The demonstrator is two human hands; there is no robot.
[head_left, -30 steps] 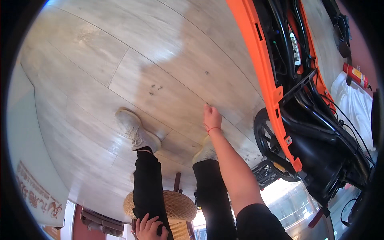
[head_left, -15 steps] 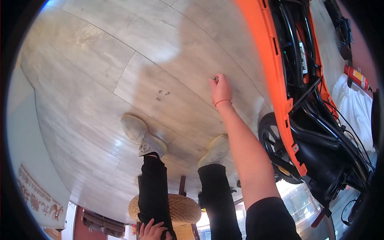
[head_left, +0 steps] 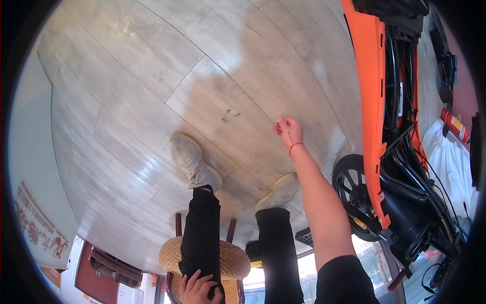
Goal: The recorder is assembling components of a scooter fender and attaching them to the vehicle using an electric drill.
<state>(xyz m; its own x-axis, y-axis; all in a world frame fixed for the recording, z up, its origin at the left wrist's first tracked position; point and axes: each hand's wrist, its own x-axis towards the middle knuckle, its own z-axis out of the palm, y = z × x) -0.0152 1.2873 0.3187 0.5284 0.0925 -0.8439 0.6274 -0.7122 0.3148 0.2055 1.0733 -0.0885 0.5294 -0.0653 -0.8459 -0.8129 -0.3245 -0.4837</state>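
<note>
My right hand (head_left: 290, 130), a red string at the wrist, is raised above the wooden floor with fingers pinched on a tiny piece (head_left: 278, 121), apparently a small screw. To its left, a few small dark screws (head_left: 236, 114) lie on the floor above my grey shoes (head_left: 190, 159). My left hand (head_left: 200, 289) rests with spread fingers on my black-trousered left leg (head_left: 200, 235), at the bottom edge.
At right stands a partly stripped scooter with orange panels (head_left: 369, 76), black frame and wheel (head_left: 347, 187), beside white cloth (head_left: 438, 152) and a red extinguisher (head_left: 454, 126). A woven stool (head_left: 235, 258) is beneath me; a white lettered panel (head_left: 35, 152) curves along the left.
My right hand reached up to the lone screw, which is gone from that spot, then drew back lower with a pinch. The view shifted, moving the scooter rightward in frame.
</note>
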